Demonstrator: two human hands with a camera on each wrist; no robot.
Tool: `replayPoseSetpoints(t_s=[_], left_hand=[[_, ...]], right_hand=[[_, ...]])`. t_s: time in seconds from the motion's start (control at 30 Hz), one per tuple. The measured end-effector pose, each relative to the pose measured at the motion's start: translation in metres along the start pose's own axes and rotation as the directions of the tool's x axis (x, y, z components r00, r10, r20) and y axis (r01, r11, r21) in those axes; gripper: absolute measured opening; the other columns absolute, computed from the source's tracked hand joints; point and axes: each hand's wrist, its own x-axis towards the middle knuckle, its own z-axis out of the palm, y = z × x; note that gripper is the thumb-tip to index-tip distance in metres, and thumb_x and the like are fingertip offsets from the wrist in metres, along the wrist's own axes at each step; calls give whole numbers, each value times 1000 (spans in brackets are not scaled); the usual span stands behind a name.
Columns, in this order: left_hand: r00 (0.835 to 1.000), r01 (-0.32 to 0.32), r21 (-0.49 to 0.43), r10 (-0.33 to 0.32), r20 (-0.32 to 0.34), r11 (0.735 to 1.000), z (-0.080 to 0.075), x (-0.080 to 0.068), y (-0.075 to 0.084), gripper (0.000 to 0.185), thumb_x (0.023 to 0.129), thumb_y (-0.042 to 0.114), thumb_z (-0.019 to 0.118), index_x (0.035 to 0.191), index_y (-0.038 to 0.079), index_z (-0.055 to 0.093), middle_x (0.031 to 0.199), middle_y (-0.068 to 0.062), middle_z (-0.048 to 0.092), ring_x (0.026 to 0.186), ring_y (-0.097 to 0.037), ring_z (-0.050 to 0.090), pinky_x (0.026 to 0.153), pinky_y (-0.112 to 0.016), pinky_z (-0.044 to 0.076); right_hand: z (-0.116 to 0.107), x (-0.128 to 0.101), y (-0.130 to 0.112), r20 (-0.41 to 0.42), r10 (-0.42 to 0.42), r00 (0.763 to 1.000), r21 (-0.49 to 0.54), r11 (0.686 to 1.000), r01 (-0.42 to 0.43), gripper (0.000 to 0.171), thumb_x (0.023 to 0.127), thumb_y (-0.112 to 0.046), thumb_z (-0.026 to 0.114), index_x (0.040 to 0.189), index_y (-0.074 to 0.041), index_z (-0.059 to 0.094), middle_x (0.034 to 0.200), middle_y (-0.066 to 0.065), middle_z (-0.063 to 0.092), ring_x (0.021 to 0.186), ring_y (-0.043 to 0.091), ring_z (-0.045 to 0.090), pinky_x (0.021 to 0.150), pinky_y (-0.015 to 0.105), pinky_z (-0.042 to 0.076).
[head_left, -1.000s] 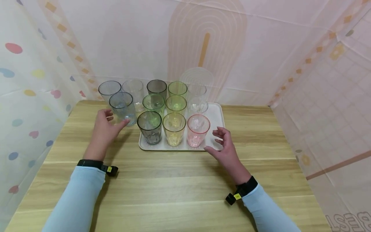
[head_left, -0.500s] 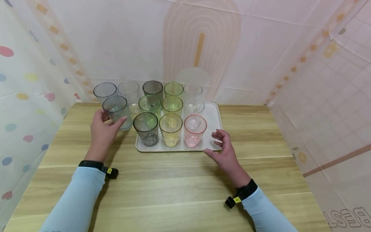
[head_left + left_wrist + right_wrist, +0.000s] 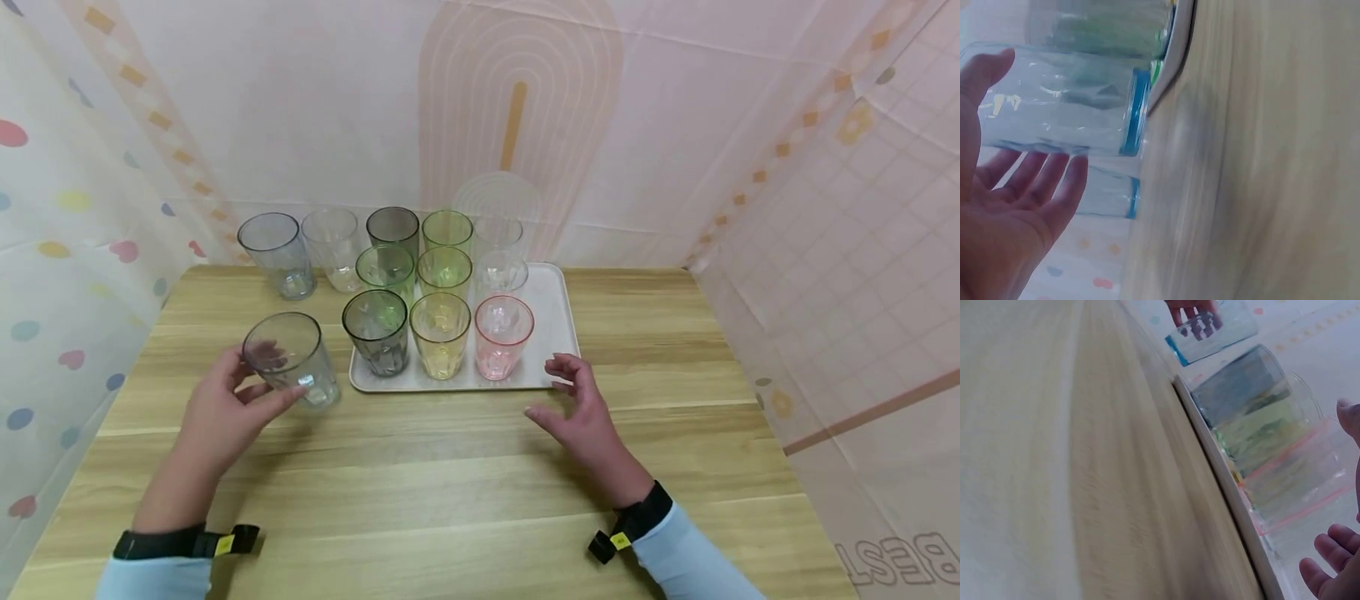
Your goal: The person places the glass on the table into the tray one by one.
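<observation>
My left hand [image 3: 223, 408] grips a pale blue, see-through tumbler [image 3: 300, 357] between thumb and fingers, left of the tray. In the left wrist view the tumbler's blue base [image 3: 1136, 112] appears raised off the table, tilted. My right hand [image 3: 583, 421] holds nothing; its relaxed fingers and thumb are spread beside the tray's front right corner. Nearest to it stands a pink tumbler [image 3: 504, 343] on the white tray [image 3: 553, 321]. A yellow tumbler [image 3: 441, 342] and a dark grey one [image 3: 378, 333] complete that front row.
Behind them on the tray stand green [image 3: 385, 271], yellow-green, dark and clear tumblers. A bluish tumbler [image 3: 279, 258] and a clear tumbler [image 3: 335, 250] stand on the wooden table [image 3: 450, 492], left of the tray. Patterned cloth [image 3: 337, 100] hangs behind.
My left hand has taken hold of the pale blue tumbler and drawn it toward me, away from the bluish tumbler behind. My right hand has barely moved.
</observation>
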Motion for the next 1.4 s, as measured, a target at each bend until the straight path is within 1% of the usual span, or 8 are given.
replayPoseSetpoints(t_s=[0.13, 0.3, 0.43, 0.57, 0.83, 1.03, 1.23, 1.4], left_hand=[[993, -99, -30, 100, 54, 995, 10, -19, 17, 75, 88, 7, 96, 152, 5, 57, 144, -15, 64, 124, -3, 58, 96, -7, 52], [964, -204, -124, 221, 148, 971, 37, -27, 40, 77, 81, 1, 99, 148, 6, 61, 140, -12, 68, 125, -4, 63, 100, -16, 56], [932, -213, -216, 264, 246, 953, 69, -29, 53, 80, 78, 5, 101, 148, 9, 63, 138, -7, 69, 126, -13, 66, 102, -27, 60], [898, -222, -285, 310, 313, 932, 100, -30, 64, 79, 77, 5, 102, 146, 9, 65, 137, -7, 70, 127, -25, 68, 102, -35, 62], [834, -248, -355, 385, 395, 901, 133, -27, 82, 74, 81, 5, 99, 146, 14, 66, 140, -7, 68, 129, -30, 67, 104, -38, 62], [833, -248, -330, 374, 407, 911, 137, -27, 87, 77, 81, 1, 97, 148, 19, 64, 142, -6, 67, 131, -27, 66, 104, -38, 62], [833, -310, -236, 382, 400, 921, 133, -29, 82, 80, 84, 11, 99, 154, 16, 59, 147, -2, 66, 138, -26, 63, 110, -45, 59], [871, -353, -1, 329, 366, 936, 116, -30, 70, 79, 89, 27, 97, 155, 8, 58, 152, -9, 64, 141, -33, 61, 115, -57, 54]], right_hand=[[6, -3, 0, 37, -38, 999, -15, 999, 38, 79, 90, 0, 90, 154, 1, 43, 153, 31, 51, 146, 43, 50, 122, 66, 43], [18, -3, -6, 142, -115, 983, -32, 992, 120, 76, 92, -1, 90, 155, -2, 47, 154, 24, 54, 146, 41, 52, 123, 57, 45], [31, 0, -10, 256, -176, 951, 9, 984, 180, 75, 95, -3, 88, 157, -5, 46, 157, 20, 53, 146, 46, 51, 124, 55, 45], [44, 5, -16, 342, -223, 913, 43, 974, 222, 81, 94, -4, 89, 161, -10, 44, 159, 15, 52, 149, 37, 50, 125, 55, 44], [53, 10, -30, 381, -226, 897, 76, 974, 214, 94, 88, -3, 94, 164, -22, 43, 157, 2, 58, 147, 28, 53, 127, 53, 41], [55, 8, -34, 372, -239, 897, 105, 971, 215, 94, 86, 1, 94, 163, -19, 44, 155, 4, 59, 145, 29, 55, 124, 50, 45], [52, 4, -29, 341, -226, 912, 84, 974, 210, 92, 87, -3, 95, 162, -21, 45, 154, 3, 60, 142, 30, 58, 122, 48, 48], [37, 1, -26, 288, -193, 938, 64, 981, 182, 92, 87, -2, 95, 162, -21, 46, 154, 3, 61, 142, 31, 59, 123, 48, 46]])
